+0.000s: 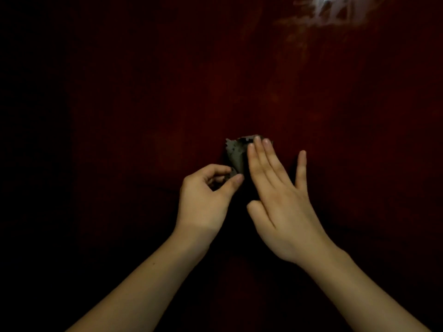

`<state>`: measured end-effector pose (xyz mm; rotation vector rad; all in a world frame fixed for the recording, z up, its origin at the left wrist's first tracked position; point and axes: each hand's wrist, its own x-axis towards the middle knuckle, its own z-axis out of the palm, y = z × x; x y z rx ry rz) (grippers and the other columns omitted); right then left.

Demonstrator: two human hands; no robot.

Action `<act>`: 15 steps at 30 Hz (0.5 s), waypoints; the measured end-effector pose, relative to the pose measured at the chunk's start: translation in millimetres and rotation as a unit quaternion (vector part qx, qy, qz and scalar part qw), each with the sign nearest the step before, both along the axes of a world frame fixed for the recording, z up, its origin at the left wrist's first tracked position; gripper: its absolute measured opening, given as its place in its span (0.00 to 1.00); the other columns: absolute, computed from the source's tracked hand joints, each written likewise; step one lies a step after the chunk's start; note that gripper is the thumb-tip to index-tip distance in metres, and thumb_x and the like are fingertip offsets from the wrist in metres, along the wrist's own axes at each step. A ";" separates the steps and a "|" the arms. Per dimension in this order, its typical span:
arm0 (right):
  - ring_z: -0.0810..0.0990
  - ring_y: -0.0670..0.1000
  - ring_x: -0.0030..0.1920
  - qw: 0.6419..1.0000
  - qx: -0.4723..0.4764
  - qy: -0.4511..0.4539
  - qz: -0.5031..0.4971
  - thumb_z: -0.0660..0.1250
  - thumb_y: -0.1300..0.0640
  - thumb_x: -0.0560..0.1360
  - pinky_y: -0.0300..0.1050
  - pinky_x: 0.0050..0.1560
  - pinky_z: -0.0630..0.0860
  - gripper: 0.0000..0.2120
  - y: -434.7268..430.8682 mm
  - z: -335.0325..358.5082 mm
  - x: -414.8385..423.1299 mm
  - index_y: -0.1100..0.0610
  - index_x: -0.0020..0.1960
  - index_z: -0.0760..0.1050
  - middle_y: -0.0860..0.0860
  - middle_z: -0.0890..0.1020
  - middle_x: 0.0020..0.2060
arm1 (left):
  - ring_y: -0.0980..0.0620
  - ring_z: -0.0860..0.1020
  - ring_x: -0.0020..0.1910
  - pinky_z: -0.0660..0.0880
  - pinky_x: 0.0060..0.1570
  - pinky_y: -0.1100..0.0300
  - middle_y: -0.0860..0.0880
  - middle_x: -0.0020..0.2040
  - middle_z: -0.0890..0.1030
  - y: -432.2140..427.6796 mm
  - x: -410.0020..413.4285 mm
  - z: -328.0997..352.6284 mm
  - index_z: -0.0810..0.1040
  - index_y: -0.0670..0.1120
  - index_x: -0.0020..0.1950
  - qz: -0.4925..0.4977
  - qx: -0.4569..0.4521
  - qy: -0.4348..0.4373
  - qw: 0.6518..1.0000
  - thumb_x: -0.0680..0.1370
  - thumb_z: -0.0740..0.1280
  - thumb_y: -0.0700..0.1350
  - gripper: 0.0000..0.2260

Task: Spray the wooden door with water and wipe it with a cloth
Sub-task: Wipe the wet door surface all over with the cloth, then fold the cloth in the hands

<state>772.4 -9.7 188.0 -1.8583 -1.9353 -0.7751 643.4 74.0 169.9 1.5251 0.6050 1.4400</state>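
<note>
The dark reddish-brown wooden door point(167, 92) fills the whole view, dimly lit. A small dark grey cloth point(236, 154) lies against it near the middle. My left hand point(206, 197) pinches the cloth's lower edge between thumb and curled fingers. My right hand point(278, 195) lies flat with straight fingers over the cloth's right part, pressing it to the door, with the little finger spread apart. No spray bottle is in view.
A bright glare with pale wet-looking streaks point(335, 10) shows on the door at the top right. The left side of the view is nearly black.
</note>
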 end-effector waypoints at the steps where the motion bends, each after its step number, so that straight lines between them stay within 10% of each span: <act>1: 0.32 0.44 0.81 1.000 0.005 0.016 0.016 0.46 0.49 0.79 0.62 0.78 0.28 0.37 -0.5 -2.0 0.9 0.53 0.83 0.34 0.47 0.36 0.83 | 0.62 0.83 0.42 0.77 0.44 0.70 0.55 0.40 0.86 0.5 -3.2 -1.3 0.84 0.53 0.45 -0.016 -0.001 -0.008 1.000 0.78 0.75 0.40 0.07; 8: 0.47 0.37 0.81 0.936 0.047 0.306 0.168 0.60 0.49 0.84 0.43 0.82 0.48 0.35 -12.2 -44.9 -25.4 0.45 0.84 0.44 0.36 0.50 0.82 | 0.56 0.85 0.43 0.79 0.40 0.65 0.52 0.43 0.85 -7.1 -58.7 -11.2 0.81 0.47 0.50 -0.180 -0.093 -0.014 0.979 0.83 0.66 0.42 0.05; 15: 0.82 0.39 0.60 0.628 -0.137 0.736 0.211 0.74 0.43 0.66 0.43 0.63 0.79 0.38 -14.9 -69.7 -85.9 0.40 0.75 0.69 0.38 0.84 0.60 | 0.53 0.84 0.40 0.80 0.38 0.62 0.47 0.43 0.85 -14.9 -127.7 -34.3 0.83 0.51 0.45 -0.231 -0.126 0.042 0.964 0.77 0.68 0.46 0.05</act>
